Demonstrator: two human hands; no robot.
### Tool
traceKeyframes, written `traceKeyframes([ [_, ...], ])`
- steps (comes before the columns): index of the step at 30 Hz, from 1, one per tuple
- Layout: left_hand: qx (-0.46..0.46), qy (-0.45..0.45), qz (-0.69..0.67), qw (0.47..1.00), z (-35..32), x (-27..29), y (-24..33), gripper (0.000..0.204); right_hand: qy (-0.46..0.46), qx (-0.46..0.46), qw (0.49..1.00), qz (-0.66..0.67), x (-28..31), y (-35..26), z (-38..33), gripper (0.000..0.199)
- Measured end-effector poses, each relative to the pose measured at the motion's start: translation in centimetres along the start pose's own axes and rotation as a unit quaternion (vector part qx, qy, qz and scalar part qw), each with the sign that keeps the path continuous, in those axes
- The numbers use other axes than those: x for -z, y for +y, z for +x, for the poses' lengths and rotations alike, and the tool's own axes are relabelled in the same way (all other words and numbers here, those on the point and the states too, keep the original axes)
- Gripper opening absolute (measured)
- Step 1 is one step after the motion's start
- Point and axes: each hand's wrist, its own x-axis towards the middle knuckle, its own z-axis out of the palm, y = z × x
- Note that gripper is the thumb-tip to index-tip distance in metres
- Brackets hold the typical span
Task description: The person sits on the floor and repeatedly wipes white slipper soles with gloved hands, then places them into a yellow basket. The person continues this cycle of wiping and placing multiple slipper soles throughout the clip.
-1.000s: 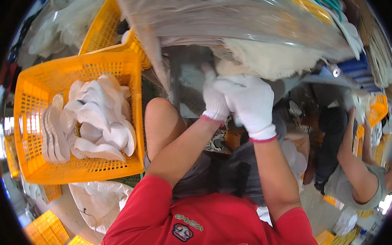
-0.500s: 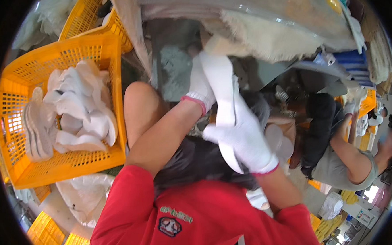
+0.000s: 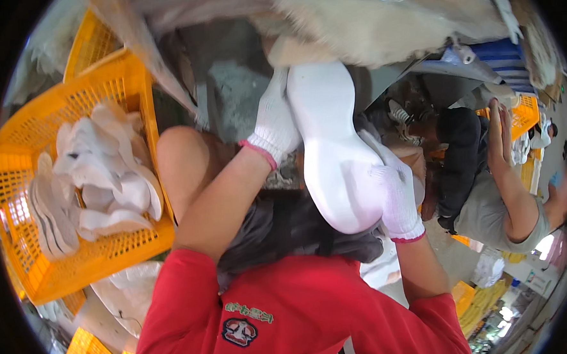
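A white shoe sole (image 3: 323, 130) lies lengthwise between my two gloved hands, its broad smooth face turned up. My left hand (image 3: 275, 116), in a white knit glove with a pink cuff, grips the sole's far end from the left. Its fingers are partly hidden behind the sole. At the near end, my right hand (image 3: 401, 199) is closed around the sole's right edge in a matching glove. The far tip of the sole lies close to a cream, fuzzy-edged piece of material (image 3: 346, 36), but whether they touch I cannot tell.
To the left stands an orange plastic crate (image 3: 96, 273) with several white soles (image 3: 104, 173) in it. Behind it is another yellow crate (image 3: 94, 49). A co-worker in a grey shirt (image 3: 500, 210) sits at the right. Plastic-like sheeting (image 3: 223, 4) hangs across the far side.
The sole has turned from edge-on to showing its broad face. My right hand has shifted right around its near end, while my left hand has moved slightly left and still holds the far end.
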Motion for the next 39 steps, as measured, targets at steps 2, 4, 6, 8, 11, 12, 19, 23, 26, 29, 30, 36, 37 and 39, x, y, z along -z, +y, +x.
traceKeyframes([
  [2, -0.124, 0.008, 0.533, 0.837, 0.3, -1.6, 1.2, 0.051, 0.004, 0.004, 1.000, -0.023, -1.3, -1.7, 1.6, 0.064],
  [4, -0.209, 0.036, 0.584, 0.784, 0.6, -2.3, 2.1, 0.045, -0.020, 0.052, 0.996, -0.075, -3.0, -3.7, 3.3, 0.062],
  [6, -0.242, 0.066, 0.508, 0.824, 0.5, -2.0, 2.2, 0.042, -0.006, 0.157, 0.955, -0.252, -4.4, -4.8, 3.1, 0.061],
  [8, -0.135, 0.075, 0.392, 0.907, 0.4, -1.0, 1.8, 0.043, 0.007, 0.028, 0.974, -0.225, -4.6, -5.3, 1.5, 0.062],
  [11, -0.199, -0.032, 0.622, 0.756, 0.6, -0.5, 1.3, 0.051, 0.025, 0.086, 0.954, -0.288, -4.3, -5.1, 1.3, 0.064],
  [12, -0.213, -0.044, 0.646, 0.732, 0.7, -0.7, 1.4, 0.052, 0.007, 0.078, 0.975, -0.207, -4.3, -5.2, 1.7, 0.062],
  [19, -0.111, 0.020, 0.357, 0.927, 1.0, -2.1, 1.1, 0.047, 0.027, 0.048, 0.968, -0.246, -3.0, -3.4, 1.5, 0.062],
  [23, -0.177, 0.055, 0.497, 0.848, 0.8, -1.4, 0.0, 0.045, -0.024, 0.108, 0.989, -0.099, -2.3, -2.5, 1.0, 0.062],
  [26, -0.082, 0.086, 0.272, 0.955, 2.2, -1.9, 1.3, 0.049, 0.033, 0.057, 0.991, -0.117, -4.2, -5.0, 4.4, 0.056],
  [29, -0.087, 0.058, 0.248, 0.963, 3.0, -3.2, 4.0, 0.054, -0.021, -0.004, 0.999, -0.023, -7.0, -8.0, 8.5, 0.049],
  [30, -0.138, 0.136, 0.452, 0.871, 2.6, -3.3, 4.4, 0.051, -0.048, -0.027, 0.998, 0.007, -7.4, -8.2, 8.7, 0.047],
  [36, -0.131, 0.141, 0.394, 0.899, -1.0, 0.1, 0.4, 0.080, -0.059, 0.005, 0.998, -0.027, -0.7, 1.4, 0.6, 0.061],
  [37, -0.108, 0.070, 0.343, 0.930, -1.1, 0.6, -0.7, 0.086, -0.044, 0.076, 0.991, -0.098, 2.3, 3.2, -1.3, 0.064],
  [39, 0.057, 0.064, 0.526, 0.846, -1.5, 0.8, -1.7, 0.095, 0.037, 0.103, 0.973, -0.204, 8.0, 4.8, -5.5, 0.068],
])
